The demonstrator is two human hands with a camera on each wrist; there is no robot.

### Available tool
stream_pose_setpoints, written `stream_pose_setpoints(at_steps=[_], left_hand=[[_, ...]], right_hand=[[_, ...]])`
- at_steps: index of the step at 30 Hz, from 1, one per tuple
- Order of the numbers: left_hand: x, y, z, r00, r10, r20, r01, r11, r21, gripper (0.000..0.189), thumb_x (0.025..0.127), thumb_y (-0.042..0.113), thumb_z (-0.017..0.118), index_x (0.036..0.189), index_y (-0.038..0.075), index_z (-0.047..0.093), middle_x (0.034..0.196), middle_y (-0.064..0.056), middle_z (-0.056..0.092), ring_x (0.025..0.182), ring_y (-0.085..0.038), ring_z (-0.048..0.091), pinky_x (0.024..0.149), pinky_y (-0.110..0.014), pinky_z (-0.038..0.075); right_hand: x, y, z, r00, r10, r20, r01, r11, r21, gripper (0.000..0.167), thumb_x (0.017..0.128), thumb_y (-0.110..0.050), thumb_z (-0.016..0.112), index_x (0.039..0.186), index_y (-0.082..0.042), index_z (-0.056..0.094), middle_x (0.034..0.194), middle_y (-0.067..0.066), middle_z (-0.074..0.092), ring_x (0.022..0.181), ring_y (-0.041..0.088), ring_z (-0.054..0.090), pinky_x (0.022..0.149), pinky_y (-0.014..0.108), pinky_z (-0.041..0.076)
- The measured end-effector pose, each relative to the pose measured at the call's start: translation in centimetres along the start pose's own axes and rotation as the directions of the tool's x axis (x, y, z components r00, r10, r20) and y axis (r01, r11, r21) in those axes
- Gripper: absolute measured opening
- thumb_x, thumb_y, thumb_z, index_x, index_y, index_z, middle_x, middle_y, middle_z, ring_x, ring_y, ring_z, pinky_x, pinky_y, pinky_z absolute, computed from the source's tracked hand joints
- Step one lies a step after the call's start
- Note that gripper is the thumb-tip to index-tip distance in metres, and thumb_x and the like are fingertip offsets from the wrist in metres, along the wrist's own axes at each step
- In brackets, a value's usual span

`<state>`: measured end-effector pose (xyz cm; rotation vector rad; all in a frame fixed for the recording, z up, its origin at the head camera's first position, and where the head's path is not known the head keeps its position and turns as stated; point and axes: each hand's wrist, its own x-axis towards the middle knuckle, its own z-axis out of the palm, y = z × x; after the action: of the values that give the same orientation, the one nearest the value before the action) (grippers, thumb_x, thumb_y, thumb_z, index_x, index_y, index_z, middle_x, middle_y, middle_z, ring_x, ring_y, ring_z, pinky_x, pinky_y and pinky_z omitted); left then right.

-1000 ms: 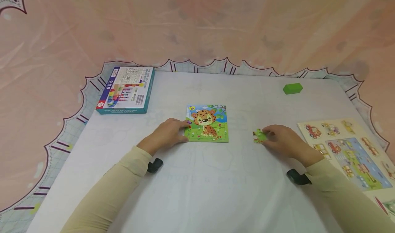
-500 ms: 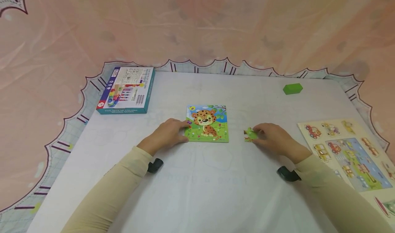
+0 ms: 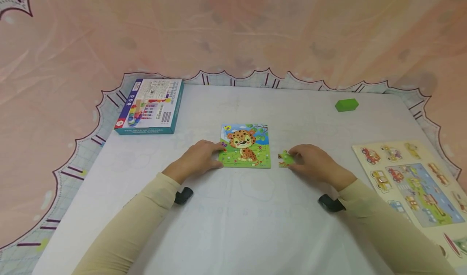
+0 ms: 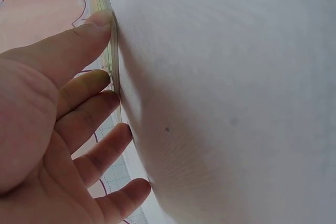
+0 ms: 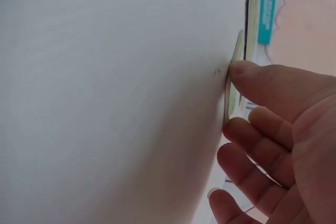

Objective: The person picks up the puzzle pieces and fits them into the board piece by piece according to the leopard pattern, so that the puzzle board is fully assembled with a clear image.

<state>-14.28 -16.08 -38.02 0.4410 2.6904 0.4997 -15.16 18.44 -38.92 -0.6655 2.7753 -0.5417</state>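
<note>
A square jigsaw puzzle (image 3: 243, 147) with a cartoon leopard lies on the white table in the head view. My left hand (image 3: 197, 158) rests at its left side, thumb and fingertips touching the edge and the other fingers fairly straight. Just right of the puzzle, my right hand (image 3: 318, 165) pinches a small green puzzle piece (image 3: 284, 159) between thumb and fingers. A narrow gap separates piece and puzzle. The right wrist view shows the piece (image 5: 233, 90) nearly edge-on, tilted slightly, low over the table, with the thumb on it.
A box (image 3: 149, 107) with a teal side sits at the back left. At the back right lies a green block (image 3: 346, 105). A wooden vehicle puzzle board (image 3: 397, 157) is on the right, partly behind my right sleeve. A patterned pink cloth (image 3: 233, 32) hangs behind the table.
My right hand has slid left with the green puzzle piece, bringing it close to the leopard puzzle's right edge. The left hand and the puzzle have stayed in place.
</note>
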Motion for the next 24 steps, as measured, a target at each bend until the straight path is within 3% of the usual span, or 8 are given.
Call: stream_pose_setpoints(at_steps=[24], left_hand=[[0.2,-0.1,0.2,1.000,-0.017,0.000,0.017,1.000,-0.013,0.059,0.092,0.026,0.075,0.144,0.009,0.055,0.142,-0.013,0.055,0.136,-0.034,0.043,0.114,-0.048,0.034]], right_hand=[[2.1,-3.3,0.8,0.993,-0.118,-0.006,0.118,0.993,-0.016,0.042,0.091,-0.024,0.074,0.123,0.002,0.065,0.122,0.016,0.066,0.114,0.032,0.059,0.100,0.048,0.048]])
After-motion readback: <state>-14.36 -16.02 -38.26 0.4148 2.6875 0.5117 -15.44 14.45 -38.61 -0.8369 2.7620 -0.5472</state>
